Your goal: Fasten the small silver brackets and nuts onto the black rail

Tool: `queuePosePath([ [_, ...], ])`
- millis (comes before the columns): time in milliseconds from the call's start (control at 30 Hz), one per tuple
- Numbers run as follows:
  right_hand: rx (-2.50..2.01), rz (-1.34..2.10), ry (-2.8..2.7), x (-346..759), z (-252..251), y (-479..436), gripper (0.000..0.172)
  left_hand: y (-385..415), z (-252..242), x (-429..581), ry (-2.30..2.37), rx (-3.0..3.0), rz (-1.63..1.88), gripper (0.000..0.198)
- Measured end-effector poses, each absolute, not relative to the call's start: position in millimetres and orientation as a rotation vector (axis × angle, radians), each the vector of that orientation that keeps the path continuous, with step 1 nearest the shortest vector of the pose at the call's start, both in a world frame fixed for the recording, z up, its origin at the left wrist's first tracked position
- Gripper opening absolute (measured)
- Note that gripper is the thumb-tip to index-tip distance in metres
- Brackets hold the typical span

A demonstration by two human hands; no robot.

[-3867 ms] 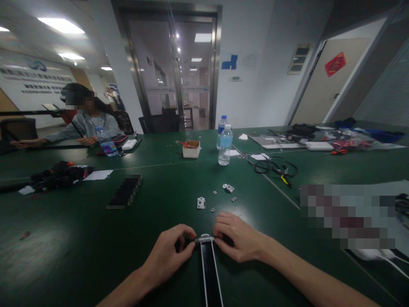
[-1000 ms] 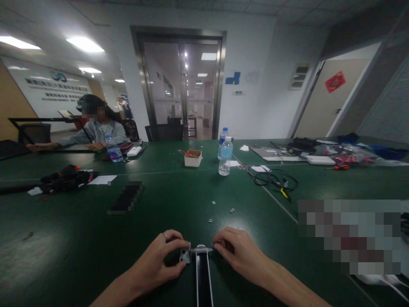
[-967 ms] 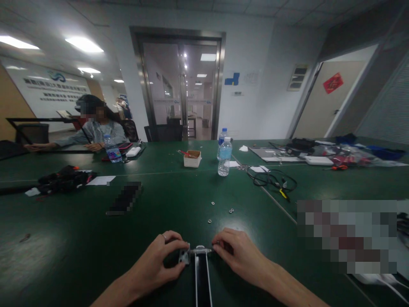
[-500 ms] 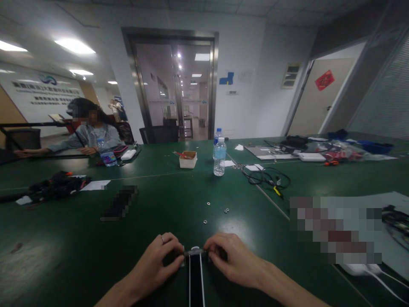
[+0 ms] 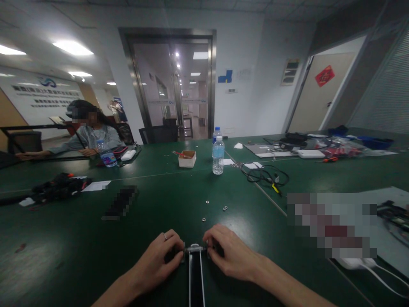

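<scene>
A long dark bar with pale edges (image 5: 196, 279) runs from the bottom edge of the head view toward the middle of the table. Across its far end lies a short metal crosspiece (image 5: 195, 250), with a small pale rounded part just beyond it. My left hand (image 5: 164, 253) is closed, thumb and fingers pinching the crosspiece's left end. At the right end, my right hand (image 5: 228, 252) pinches in the same way. Fingers partly hide both ends. Beyond my hands lie several small metal rings, among them a single ring (image 5: 203, 219) and a touching pair (image 5: 225, 208).
On the green table (image 5: 153, 200) stand two water bottles, the nearer one (image 5: 218, 155) in front, and a small open box (image 5: 187, 159). A pixelated dark object (image 5: 120, 203) lies left. Cables (image 5: 266, 175) and a white adapter (image 5: 351, 261) are right. Another person (image 5: 94, 132) sits far left.
The view has shifted slightly. Both hands still hold the crosspiece's ends; the right hand sits slightly higher in the picture, and the crosspiece appears a little more clearly.
</scene>
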State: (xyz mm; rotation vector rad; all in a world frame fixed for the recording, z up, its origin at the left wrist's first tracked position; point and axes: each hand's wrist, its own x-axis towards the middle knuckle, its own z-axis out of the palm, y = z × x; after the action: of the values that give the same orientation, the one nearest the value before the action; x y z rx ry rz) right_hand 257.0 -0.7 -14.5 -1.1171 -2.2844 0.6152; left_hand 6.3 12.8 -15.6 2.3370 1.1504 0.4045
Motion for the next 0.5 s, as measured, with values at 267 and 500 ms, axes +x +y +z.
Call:
queuePosePath([
  [267,-1.082,0.668,-2.295,258.6,-18.7,1.2,0.017,11.3,-14.7,11.4,1.153,2.374,0.383,0.013],
  [500,-1.064,0.567,-2.338,268.5,-18.2,9.7,0.023,16.4,-10.3,24.5,1.184,2.466,0.328,0.012],
])
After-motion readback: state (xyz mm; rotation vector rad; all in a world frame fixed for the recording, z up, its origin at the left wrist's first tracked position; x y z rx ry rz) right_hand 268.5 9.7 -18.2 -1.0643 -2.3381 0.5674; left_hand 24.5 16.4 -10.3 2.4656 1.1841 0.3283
